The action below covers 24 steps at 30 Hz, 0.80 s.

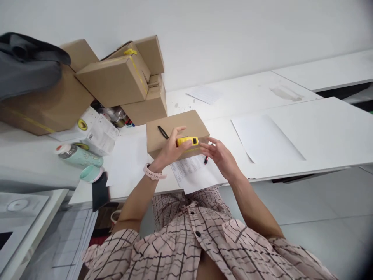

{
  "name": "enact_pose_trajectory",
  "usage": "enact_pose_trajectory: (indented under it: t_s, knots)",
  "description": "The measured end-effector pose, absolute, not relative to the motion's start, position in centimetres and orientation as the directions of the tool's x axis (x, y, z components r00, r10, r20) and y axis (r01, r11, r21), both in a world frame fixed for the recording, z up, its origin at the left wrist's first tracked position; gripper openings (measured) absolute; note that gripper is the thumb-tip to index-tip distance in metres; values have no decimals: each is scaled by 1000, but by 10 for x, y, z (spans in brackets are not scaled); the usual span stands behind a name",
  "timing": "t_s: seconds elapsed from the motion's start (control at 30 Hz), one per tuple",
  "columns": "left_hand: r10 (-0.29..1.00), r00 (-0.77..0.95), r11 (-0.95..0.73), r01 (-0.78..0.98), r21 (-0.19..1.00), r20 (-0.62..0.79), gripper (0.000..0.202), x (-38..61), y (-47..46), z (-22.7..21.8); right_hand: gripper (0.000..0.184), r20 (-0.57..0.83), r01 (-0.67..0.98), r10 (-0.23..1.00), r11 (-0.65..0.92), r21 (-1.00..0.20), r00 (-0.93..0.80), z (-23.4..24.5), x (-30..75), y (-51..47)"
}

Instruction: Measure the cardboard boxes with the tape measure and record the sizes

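My left hand [171,147] is closed around a small yellow tool with a dark square window [187,141], whose exact kind I cannot make out. Its windowed end points right, toward my right hand [218,153], which is open with fingers apart just beside it. Below both hands is a closed cardboard box [189,121] with a black pen [162,132] lying on its top. A printed sheet [190,175] sticks out from under the box's near side, and a red and black pen [206,160] rests there beneath my right fingers.
Stacked cardboard boxes [113,79] stand at the back left. Nearer me are a mint bottle [83,154], its cup-like lid [91,174] and a dark phone [100,191] at the table's edge. White paper [266,138] lies on the right of the white table [326,136].
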<state>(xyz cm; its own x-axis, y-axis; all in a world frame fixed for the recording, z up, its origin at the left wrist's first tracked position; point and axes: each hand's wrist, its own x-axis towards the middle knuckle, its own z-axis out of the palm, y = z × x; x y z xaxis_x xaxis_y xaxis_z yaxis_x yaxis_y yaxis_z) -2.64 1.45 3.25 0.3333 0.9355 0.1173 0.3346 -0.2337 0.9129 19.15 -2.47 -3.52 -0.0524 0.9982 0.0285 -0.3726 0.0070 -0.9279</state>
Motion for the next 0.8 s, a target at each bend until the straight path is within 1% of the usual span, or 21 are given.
enact_pose_trajectory:
  t_s: [0.03,0.1,0.23,0.3,0.37,0.43,0.5,0.6,0.67,0.7,0.73,0.8]
  knots:
    - [933,339,-235,327,915,118,69,-27,11,31,48,10,-442,991,-49,-896,-132,-26,186,-23]
    - [936,332,-235,333,913,119,71,-31,6,27,47,-16,-511,975,-130,-850,-222,-14,178,-19]
    - [943,312,-210,298,931,113,69,-42,0,26,39,-48,-540,950,-217,-813,-310,-9,174,-11]
    - [943,312,-204,258,944,118,68,-48,-3,28,38,-48,-545,941,-236,-805,-336,-7,175,-7]
    - [952,272,-212,246,946,142,68,-59,-4,32,38,-44,-553,942,-233,-800,-332,-3,179,0]
    - [970,165,-217,254,943,178,70,-77,-1,36,37,-47,-554,960,-198,-808,-274,2,188,14]
    - [978,11,-206,261,943,210,68,-103,7,39,33,-43,-541,985,-129,-831,-168,6,200,34]
    - [938,-258,-166,255,952,233,53,-148,27,43,27,-38,-503,999,-27,-864,11,9,214,74]
    - [885,-413,-117,251,961,216,39,-174,41,43,21,-74,-461,994,-30,-887,78,7,216,100]
    - [863,-464,-93,247,965,202,33,-185,47,42,17,-97,-428,990,-47,-903,97,6,214,111]
    - [847,-498,-68,242,968,184,29,-193,52,41,14,-117,-380,987,-67,-923,111,4,211,121]
    - [839,-526,-15,236,972,141,24,-204,59,37,15,-143,-277,980,-101,-956,136,0,201,134]
